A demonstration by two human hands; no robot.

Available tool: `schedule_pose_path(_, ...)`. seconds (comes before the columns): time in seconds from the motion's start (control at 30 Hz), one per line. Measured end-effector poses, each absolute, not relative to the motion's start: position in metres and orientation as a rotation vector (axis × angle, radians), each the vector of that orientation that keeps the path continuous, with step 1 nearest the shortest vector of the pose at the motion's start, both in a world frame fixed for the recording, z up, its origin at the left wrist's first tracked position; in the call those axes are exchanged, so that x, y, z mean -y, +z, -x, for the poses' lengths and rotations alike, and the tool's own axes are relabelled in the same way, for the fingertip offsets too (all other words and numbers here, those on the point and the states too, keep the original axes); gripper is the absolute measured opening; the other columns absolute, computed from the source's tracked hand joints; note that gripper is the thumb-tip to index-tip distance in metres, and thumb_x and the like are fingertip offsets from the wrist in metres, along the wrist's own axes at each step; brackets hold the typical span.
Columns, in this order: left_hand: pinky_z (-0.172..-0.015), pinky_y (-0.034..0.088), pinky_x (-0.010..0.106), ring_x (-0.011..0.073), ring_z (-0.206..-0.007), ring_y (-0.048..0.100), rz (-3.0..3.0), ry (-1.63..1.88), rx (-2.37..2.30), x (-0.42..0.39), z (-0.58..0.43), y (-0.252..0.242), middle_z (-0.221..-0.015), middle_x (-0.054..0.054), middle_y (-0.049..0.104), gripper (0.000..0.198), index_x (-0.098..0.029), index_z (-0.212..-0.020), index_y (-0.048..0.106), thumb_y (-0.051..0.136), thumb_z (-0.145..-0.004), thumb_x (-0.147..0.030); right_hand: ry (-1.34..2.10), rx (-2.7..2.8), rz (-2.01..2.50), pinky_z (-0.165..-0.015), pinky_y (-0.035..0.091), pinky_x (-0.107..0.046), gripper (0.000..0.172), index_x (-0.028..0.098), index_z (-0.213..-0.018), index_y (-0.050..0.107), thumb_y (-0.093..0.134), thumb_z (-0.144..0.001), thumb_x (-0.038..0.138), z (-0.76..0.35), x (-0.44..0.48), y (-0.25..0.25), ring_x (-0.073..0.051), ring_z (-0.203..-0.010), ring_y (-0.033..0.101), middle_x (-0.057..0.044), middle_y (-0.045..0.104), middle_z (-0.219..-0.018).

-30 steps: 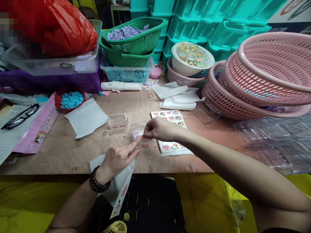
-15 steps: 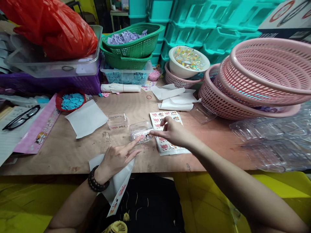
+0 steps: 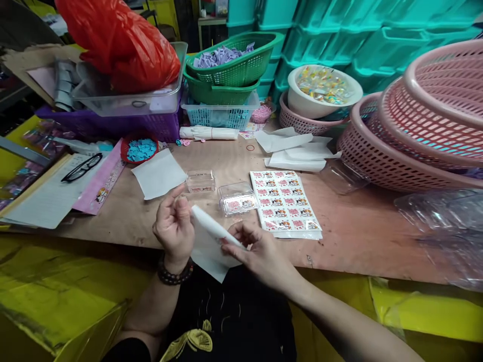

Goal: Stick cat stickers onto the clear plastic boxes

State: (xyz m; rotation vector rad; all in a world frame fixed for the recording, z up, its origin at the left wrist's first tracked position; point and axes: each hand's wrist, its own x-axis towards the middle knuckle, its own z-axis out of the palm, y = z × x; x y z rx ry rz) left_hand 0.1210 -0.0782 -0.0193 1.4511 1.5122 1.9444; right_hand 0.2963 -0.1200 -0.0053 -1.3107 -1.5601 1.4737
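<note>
My right hand (image 3: 258, 249) grips the edge of a white sticker backing sheet (image 3: 211, 251), bent and tilted above the table's front edge. Touching that sheet's left side is my left hand (image 3: 174, 226), its fingers curled and the thumb raised towards the index finger; what they hold, if anything, is hidden. Beyond the hands sits a clear plastic box (image 3: 237, 197) with a cat sticker on its front. A second clear box (image 3: 201, 181) stands to its left, also with a sticker. To the right lies a flat sheet of cat stickers (image 3: 287, 201).
Blank white papers (image 3: 160, 173) lie at left, near a red basket (image 3: 140, 148) of blue pieces and black glasses (image 3: 82, 167). Pink baskets (image 3: 372, 148) and stacked clear boxes (image 3: 449, 231) fill the right. Green baskets (image 3: 226, 90) and a white bowl (image 3: 324, 90) stand behind.
Both hands have left the clear box and come back towards me. My right hand has taken hold of the backing sheet, now raised between the hands. The view has shifted left.
</note>
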Motion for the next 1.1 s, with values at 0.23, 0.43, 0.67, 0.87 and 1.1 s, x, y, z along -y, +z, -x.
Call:
schedule_pose_path(0.23,-0.084,0.058,0.031,0.0211,-0.095,0.07,-1.633,0.966,-0.971,0.08,-0.089,0.003,-0.109,0.011,0.073,0.076,-0.019,-0.13,0.06,0.09,-0.062,-0.041,1.201,2.053,1.336,-0.058,0.039,-0.027,0.018,0.018,-0.078,0.065,0.053,-0.091,0.019,-0.318,0.115,0.024,-0.012,-0.06,0.056,0.0,0.065,-0.067)
schedule_pose_path(0.43,-0.052,0.05,0.017,0.0091,-0.054,0.06,-1.351,0.898,-0.955,0.087,-0.102,-0.001,-0.064,-0.002,0.066,0.039,-0.017,-0.11,0.069,0.08,-0.073,-0.023,1.292,1.784,1.29,-0.057,0.041,-0.026,0.016,0.019,-0.083,0.066,0.064,-0.087,0.034,-0.315,0.116,0.024,-0.013,-0.062,0.053,0.0,0.063,-0.069)
schedule_pose_path(0.67,-0.056,0.058,0.025,0.0183,-0.062,0.072,-1.248,0.937,-0.985,0.09,-0.109,-0.006,-0.076,0.007,0.077,0.041,-0.014,-0.099,0.074,0.086,-0.067,-0.038,1.181,1.689,1.305,-0.054,0.041,-0.026,0.015,0.02,-0.083,0.066,0.064,-0.088,0.034,-0.316,0.117,0.02,-0.012,-0.058,0.053,0.001,0.063,-0.068)
schedule_pose_path(0.87,-0.055,0.061,0.031,0.0204,-0.058,0.071,-1.062,0.968,-1.006,0.087,-0.117,-0.013,-0.069,0.006,0.077,0.036,-0.016,-0.076,0.076,0.089,-0.061,-0.047,0.392,1.991,1.098,-0.078,0.043,-0.04,0.011,0.026,-0.09,0.072,0.063,-0.09,0.02,-0.318,0.117,0.017,-0.021,-0.084,0.066,-0.004,0.076,-0.093)
schedule_pose_path(1.1,-0.063,0.062,0.032,0.0191,-0.069,0.072,-0.967,1.4,-1.238,0.05,-0.064,-0.018,-0.08,0.003,0.076,0.042,-0.018,-0.085,0.071,0.084,-0.067,-0.053,0.815,1.488,0.838,-0.087,0.05,-0.048,0.01,0.031,-0.082,0.065,0.063,-0.091,0.035,-0.329,0.125,0.035,-0.025,-0.089,0.061,-0.006,0.062,-0.087)
